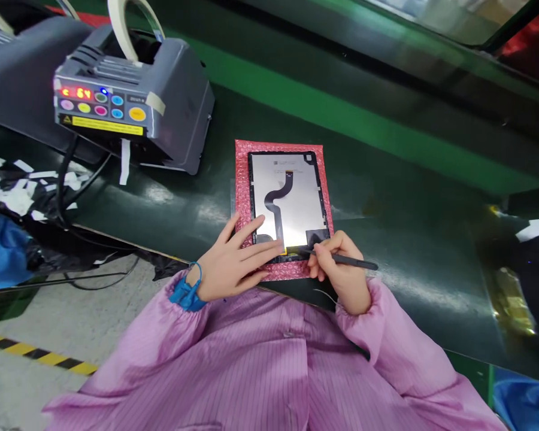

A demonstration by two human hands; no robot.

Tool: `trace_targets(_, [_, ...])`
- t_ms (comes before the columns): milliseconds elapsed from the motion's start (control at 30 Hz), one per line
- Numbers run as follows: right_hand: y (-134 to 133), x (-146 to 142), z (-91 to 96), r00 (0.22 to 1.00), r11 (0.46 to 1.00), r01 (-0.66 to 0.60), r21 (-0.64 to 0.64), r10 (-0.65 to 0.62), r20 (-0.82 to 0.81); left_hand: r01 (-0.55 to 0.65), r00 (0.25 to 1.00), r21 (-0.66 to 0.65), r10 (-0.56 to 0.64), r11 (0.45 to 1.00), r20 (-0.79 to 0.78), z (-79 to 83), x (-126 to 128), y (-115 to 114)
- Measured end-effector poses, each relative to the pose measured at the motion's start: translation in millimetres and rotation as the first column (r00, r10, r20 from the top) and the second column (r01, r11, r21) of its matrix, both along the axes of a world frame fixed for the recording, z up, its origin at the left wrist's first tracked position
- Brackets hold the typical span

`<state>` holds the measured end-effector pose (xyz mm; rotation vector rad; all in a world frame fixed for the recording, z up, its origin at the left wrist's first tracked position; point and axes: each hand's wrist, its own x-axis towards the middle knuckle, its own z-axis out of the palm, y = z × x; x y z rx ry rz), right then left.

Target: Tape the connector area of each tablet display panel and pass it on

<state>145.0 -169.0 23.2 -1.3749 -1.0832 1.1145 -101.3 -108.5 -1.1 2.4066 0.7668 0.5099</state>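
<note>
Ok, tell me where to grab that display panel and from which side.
Probably by its two long black edges, coming from the far end. The display panel lies flat on bubble wrap with a flex cable down its upturned face, so avoid that. At the near end the left hand rests flat and the right hand holds a black tool.

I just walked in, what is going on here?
A person in a pink smock works on a display panel that lies on a pink bubble sheet on the green belt. The left hand rests flat on its near left corner. The right hand holds a thin black tool like a pen, tip at the near edge. A grey tape dispenser stands nearby.
</note>
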Motion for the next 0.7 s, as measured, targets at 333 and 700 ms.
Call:
trace_targets(333, [-4.4, -14.8, -7.3, 0.997, 0.999, -0.053, 0.003, 0.053, 0.054, 0.035, 0.998, 0.233, -0.023, 0.972, -0.055, -0.5, 0.3, -1.2])
trace_targets(700, [-4.8, -15.7, -7.5, 0.992, 0.999, -0.046, -0.016, 0.048, 0.118, 0.024, 0.998, 0.258, -0.007, 0.966, -0.067, -1.8, 0.6, -1.1])
